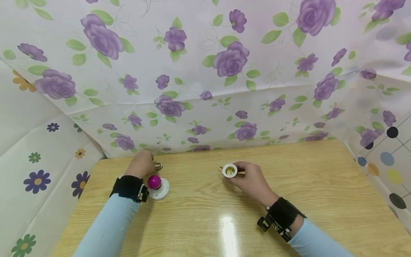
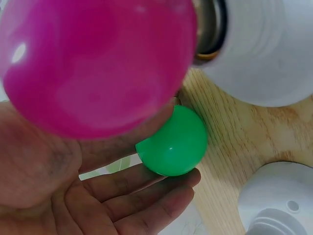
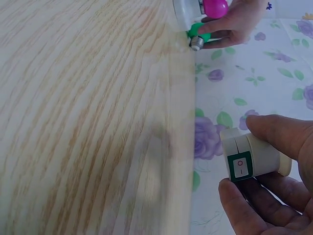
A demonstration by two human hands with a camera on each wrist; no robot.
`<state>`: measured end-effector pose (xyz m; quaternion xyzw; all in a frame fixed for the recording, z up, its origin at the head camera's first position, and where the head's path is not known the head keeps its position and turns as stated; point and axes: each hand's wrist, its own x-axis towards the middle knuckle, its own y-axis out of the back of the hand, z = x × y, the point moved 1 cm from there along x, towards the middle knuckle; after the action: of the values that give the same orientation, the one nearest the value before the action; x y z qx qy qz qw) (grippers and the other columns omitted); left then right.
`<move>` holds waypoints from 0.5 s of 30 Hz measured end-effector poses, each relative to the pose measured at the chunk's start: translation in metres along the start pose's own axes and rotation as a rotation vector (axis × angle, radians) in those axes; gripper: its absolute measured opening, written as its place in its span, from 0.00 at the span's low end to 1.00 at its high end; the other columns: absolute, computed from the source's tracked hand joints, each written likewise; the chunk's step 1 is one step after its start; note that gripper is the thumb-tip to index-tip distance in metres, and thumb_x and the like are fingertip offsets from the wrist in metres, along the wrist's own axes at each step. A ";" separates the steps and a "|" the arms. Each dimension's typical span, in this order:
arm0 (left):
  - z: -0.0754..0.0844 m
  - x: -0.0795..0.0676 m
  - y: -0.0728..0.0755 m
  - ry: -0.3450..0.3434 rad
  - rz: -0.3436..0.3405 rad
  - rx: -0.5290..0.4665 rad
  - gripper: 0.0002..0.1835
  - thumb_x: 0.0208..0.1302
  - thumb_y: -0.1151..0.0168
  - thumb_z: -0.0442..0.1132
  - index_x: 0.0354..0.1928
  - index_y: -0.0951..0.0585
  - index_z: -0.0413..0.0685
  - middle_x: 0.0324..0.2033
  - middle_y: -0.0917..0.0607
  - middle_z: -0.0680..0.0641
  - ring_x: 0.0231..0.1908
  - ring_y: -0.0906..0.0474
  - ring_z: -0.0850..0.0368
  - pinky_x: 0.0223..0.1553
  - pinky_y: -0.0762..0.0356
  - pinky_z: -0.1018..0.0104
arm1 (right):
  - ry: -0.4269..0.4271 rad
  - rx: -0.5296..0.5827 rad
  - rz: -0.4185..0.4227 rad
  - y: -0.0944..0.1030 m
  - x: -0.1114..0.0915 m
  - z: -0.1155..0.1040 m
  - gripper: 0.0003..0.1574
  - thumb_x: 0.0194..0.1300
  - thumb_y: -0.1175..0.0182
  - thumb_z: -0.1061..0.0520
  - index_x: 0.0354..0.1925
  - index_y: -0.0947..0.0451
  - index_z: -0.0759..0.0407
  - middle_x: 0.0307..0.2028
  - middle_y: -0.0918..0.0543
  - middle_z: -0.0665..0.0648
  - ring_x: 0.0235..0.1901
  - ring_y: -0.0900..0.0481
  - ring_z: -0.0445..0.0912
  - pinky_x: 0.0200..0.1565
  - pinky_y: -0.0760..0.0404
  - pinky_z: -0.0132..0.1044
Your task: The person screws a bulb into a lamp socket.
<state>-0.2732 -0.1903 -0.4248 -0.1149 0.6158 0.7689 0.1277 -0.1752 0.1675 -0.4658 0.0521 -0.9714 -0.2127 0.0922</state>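
My left hand (image 1: 140, 165) holds a green light bulb (image 2: 176, 142) between thumb and fingers; in the head view mostly its metal screw base (image 1: 158, 166) shows. Just nearer stands a magenta bulb (image 1: 154, 182) in a white round lamp base (image 1: 163, 192), close beside the left wrist. Toward the table's middle, my right hand (image 1: 248, 178) pinches a white plug-in bulb socket (image 1: 229, 170), its opening facing up toward the head camera and its prongs pointing left. The right wrist view shows a switch (image 3: 240, 166) marked O and I on the socket's side.
Another white round base (image 2: 279, 196) appears at the lower right of the left wrist view. The wood-grain table (image 1: 192, 221) meets a flowered cloth wall (image 1: 205, 92) at the back, with patterned sheets along both sides.
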 end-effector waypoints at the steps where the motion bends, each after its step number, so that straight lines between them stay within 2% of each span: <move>1: 0.000 0.000 0.000 -0.004 0.000 0.000 0.21 0.50 0.32 0.36 0.44 0.24 0.30 0.40 0.22 0.37 0.35 0.28 0.48 0.40 0.26 0.55 | -0.001 0.000 0.002 0.000 0.000 0.000 0.20 0.50 0.29 0.58 0.43 0.21 0.54 0.38 0.20 0.49 0.41 0.22 0.41 0.40 0.24 0.30; 5: 0.001 -0.004 0.004 -0.012 0.012 -0.008 0.23 0.50 0.31 0.40 0.43 0.24 0.31 0.38 0.21 0.38 0.35 0.27 0.48 0.39 0.26 0.55 | 0.004 -0.002 -0.001 0.000 0.000 -0.001 0.20 0.50 0.29 0.58 0.43 0.20 0.54 0.38 0.20 0.48 0.41 0.22 0.40 0.40 0.24 0.30; 9: 0.004 -0.010 0.010 -0.016 0.031 -0.035 0.23 0.55 0.34 0.42 0.46 0.25 0.31 0.40 0.23 0.38 0.35 0.28 0.49 0.36 0.26 0.58 | 0.000 0.005 -0.005 0.000 0.000 0.000 0.19 0.50 0.29 0.57 0.43 0.21 0.54 0.39 0.20 0.48 0.41 0.22 0.40 0.40 0.24 0.30; 15: 0.017 -0.022 0.023 -0.073 0.071 -0.083 0.23 0.56 0.35 0.41 0.49 0.25 0.32 0.42 0.22 0.38 0.34 0.27 0.50 0.34 0.26 0.61 | -0.022 0.018 -0.009 -0.001 0.000 -0.001 0.20 0.50 0.29 0.58 0.44 0.21 0.53 0.39 0.21 0.48 0.42 0.23 0.39 0.40 0.24 0.29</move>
<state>-0.2608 -0.1798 -0.3928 -0.0699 0.5822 0.8015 0.1177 -0.1752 0.1659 -0.4650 0.0550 -0.9740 -0.2048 0.0800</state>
